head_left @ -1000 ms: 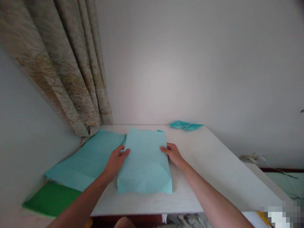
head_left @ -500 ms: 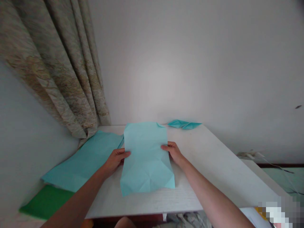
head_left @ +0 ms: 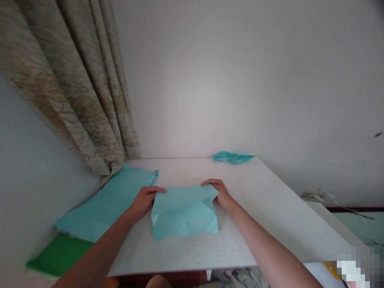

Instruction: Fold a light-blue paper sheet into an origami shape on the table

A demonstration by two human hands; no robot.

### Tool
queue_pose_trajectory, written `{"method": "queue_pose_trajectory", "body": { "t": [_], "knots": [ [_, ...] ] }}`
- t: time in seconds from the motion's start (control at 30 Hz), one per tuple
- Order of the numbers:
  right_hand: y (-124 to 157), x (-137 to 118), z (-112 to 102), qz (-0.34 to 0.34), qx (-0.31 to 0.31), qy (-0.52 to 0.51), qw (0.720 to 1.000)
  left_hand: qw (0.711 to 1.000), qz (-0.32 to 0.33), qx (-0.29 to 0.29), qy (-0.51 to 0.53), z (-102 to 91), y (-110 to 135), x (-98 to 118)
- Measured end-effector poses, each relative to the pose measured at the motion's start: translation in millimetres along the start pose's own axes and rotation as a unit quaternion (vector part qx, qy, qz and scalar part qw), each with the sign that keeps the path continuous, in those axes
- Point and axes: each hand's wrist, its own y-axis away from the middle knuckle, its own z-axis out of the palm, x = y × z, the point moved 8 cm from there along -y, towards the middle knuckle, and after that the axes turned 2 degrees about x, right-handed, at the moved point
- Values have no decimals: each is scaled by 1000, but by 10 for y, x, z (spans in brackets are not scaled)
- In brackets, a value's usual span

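Note:
A creased light-blue sheet of paper [head_left: 184, 212] is held between my two hands above the white table. My left hand [head_left: 146, 202] pinches its upper left edge, thumb on top. At the upper right corner, my right hand [head_left: 221, 195] grips the paper, its fingers partly hidden behind it. The sheet's far edge runs level between the hands, and its near part hangs down with crossing fold lines. A corner flap sticks out by my right hand.
To the left lie larger blue sheets [head_left: 105, 206] over a green sheet [head_left: 61, 254]. Folded blue paper shapes [head_left: 233, 157] rest at the table's back right, by the wall. The white table [head_left: 264, 200] ends in a slanting right edge. A patterned curtain [head_left: 90, 88] hangs at left.
The far half of the paper, which stood up above my hands, has gone down out of sight, so the sheet looks much shorter. My hands have stayed nearly in place.

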Motion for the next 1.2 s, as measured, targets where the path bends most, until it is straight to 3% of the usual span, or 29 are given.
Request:
{"method": "queue_pose_trajectory", "body": {
  "t": [0.17, 0.3, 0.4, 0.5, 0.6, 0.73, 0.9, 1.07, 1.2],
  "knots": [
    [31, -36, 83, 18, -38, 10, 999, 1000, 8, 13, -14, 19, 42, 92],
    [-2, 44, 51, 28, -19, 23, 999, 997, -11, 22, 67, 40, 91, 135],
    [-40, 40, -4, 3, 10, 12, 1000, 990, -58, -12, 126, 124, 113, 75],
    [-45, -5, -37, -17, 31, 15, 999, 989, -111, -11, 100, 146, 134, -20],
    [-16, -52, -41, -21, 42, 22, 999, 992, -80, 28, 96, 70, 133, 36],
    [22, -33, 22, -2, 19, 21, 1000, 995, -26, -31, 89, 88, 135, 142],
    [15, 25, 72, 6, -3, 6, 1000, 997, -15, -68, -46, 112, 150, 74],
    [-2, 130, 85, 75, -19, -66, 995, 994, 24, 33, -101, -64, 85, 85],
    [49, 35, 161, 33, -77, -49, 995, 994, 31, 68, -83, -156, 52, 88]
  ]
}}
